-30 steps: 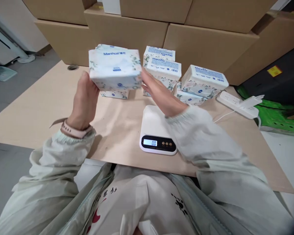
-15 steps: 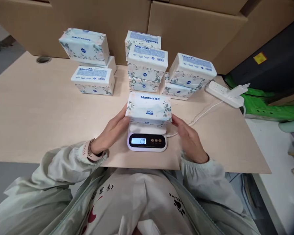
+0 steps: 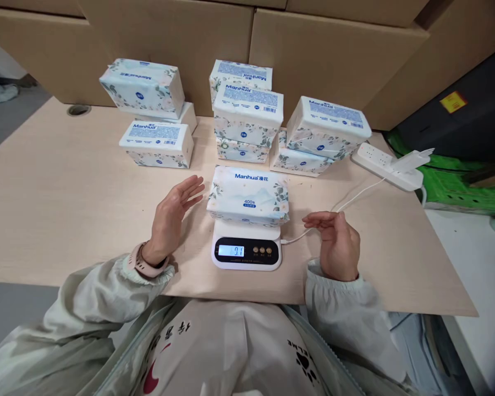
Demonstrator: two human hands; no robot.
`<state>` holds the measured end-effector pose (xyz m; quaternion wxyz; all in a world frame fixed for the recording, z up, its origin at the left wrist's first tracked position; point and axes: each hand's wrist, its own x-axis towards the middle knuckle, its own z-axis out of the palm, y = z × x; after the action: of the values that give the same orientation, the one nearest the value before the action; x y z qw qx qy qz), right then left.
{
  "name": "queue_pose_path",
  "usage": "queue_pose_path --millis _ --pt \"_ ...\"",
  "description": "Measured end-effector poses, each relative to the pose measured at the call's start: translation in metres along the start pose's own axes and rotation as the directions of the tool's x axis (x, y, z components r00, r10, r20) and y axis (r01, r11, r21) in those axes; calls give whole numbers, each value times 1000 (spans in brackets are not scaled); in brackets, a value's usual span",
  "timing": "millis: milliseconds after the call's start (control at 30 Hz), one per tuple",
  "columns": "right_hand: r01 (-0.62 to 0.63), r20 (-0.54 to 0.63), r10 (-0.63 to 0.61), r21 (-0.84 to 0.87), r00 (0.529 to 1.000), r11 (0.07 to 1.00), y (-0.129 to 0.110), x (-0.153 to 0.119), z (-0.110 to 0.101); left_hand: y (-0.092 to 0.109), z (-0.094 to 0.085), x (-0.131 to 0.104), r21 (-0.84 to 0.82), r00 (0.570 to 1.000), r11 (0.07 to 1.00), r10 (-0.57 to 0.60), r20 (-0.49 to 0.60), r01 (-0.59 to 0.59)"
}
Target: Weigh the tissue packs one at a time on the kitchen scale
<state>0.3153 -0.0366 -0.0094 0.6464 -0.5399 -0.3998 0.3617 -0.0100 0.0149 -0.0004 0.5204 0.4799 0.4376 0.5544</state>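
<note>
A tissue pack with a floral print and "Manhua" lettering lies flat on a white digital scale. The scale's lit display shows digits that are partly smeared, something like 0.1. Left of the pack, my left hand is raised off it with fingers stretched out, holding nothing. My right hand is apart from the pack on its right side, empty, palm turned inward and fingers extended.
Stacked tissue packs stand behind the scale: a left stack, a middle stack and a right stack. A white cable runs from the scale towards a power strip. Cardboard boxes line the table's back edge.
Both hands have let go of the tissue pack and drawn apart, left hand to the left, right hand to the right. The display has changed from 0.0.
</note>
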Motion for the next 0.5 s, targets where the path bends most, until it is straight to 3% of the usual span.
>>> queue_pose_path --millis 500 --pt "-22 64 22 5 998 1000 -5 1 -1 4 4 -1 -34 1000 999 -9 28 10"
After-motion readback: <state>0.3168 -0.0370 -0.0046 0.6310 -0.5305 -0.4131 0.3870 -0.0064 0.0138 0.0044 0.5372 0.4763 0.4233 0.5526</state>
